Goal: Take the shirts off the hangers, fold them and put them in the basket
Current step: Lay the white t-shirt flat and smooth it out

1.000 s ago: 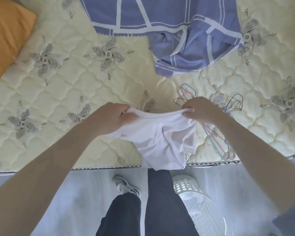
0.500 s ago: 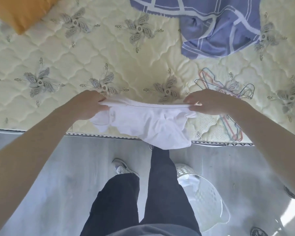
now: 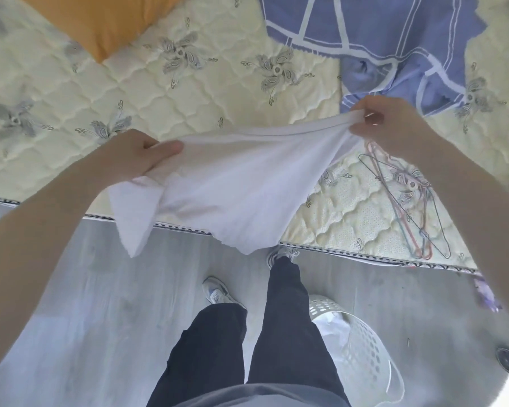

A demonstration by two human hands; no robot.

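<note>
White shirt (image 3: 241, 183) held: one; basket (image 3: 365, 352): one.

Basket (image 3: 365, 362) part-hidden behind leg (image 3: 288, 333); pillow (image 3: 100, 22), blue sheet (image 3: 379, 30) cut by top edge.

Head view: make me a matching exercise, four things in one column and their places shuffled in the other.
Things:
1. shirt
2. hangers
3. basket
4. pillow

Places:
A. on the floor
B. stretched between left hand and right hand
C. far left on the mattress
D. near the mattress's front edge, right side

Pairs: 1-B, 2-D, 3-A, 4-C.
</note>
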